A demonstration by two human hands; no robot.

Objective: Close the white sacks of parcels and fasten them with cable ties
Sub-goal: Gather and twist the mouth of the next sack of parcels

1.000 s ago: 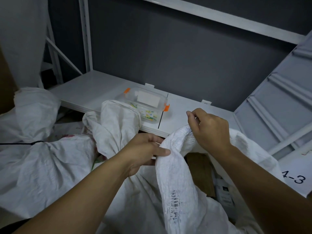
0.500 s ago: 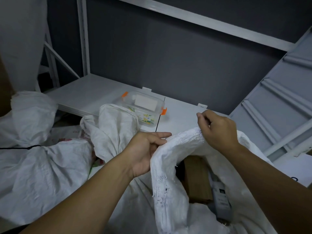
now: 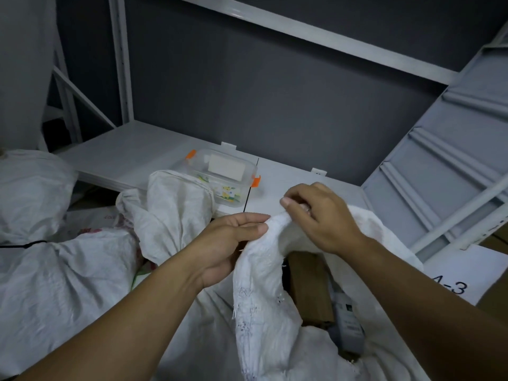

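Observation:
An open white woven sack (image 3: pixel 261 292) stands in front of me, its mouth still gaping on the right. Inside it show a brown cardboard parcel (image 3: pixel 310 287) and a grey packet (image 3: pixel 347 323). My left hand (image 3: pixel 228 243) grips the near rim of the sack mouth between thumb and fingers. My right hand (image 3: pixel 319 215) pinches the rim just beside it, the two hands nearly touching. At the left lies another white sack (image 3: pixel 55 270), its neck bound by a black cable tie (image 3: pixel 24 245).
A third, crumpled white sack (image 3: pixel 170 213) leans against the white shelf (image 3: pixel 132 155). A clear plastic box with orange clips (image 3: pixel 222 177) sits on that shelf. A tilted grey shelf panel (image 3: pixel 439 166) and a paper sign marked "-3" (image 3: pixel 464 281) are at the right.
My right hand has moved left along the sack rim toward my left hand, gathering the mouth so the opening is narrower. The left hand has kept its grip.

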